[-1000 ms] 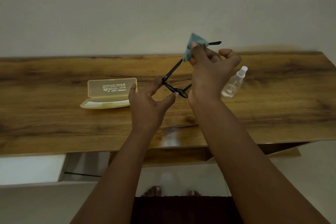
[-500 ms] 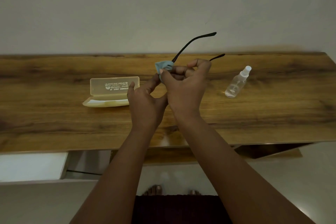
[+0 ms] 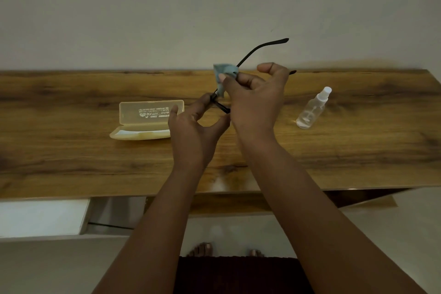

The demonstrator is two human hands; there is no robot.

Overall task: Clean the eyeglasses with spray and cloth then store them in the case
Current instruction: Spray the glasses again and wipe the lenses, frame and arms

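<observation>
Above the worktop [image 3: 71,150], the left hand [image 3: 193,136] pinches the black eyeglasses [image 3: 220,107] by the frame front between thumb and fingers, while the raised right hand [image 3: 255,100] pinches the blue cloth [image 3: 225,71] around a temple arm.

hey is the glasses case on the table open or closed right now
Open. The case lies on the table with its lid raised behind the tray, printed lettering showing; nothing visible inside.

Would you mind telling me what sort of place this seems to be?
Probably a room in a home: a long wood-grain table set against a plain pale wall, a light tiled floor, and the person's bare feet below.
</observation>
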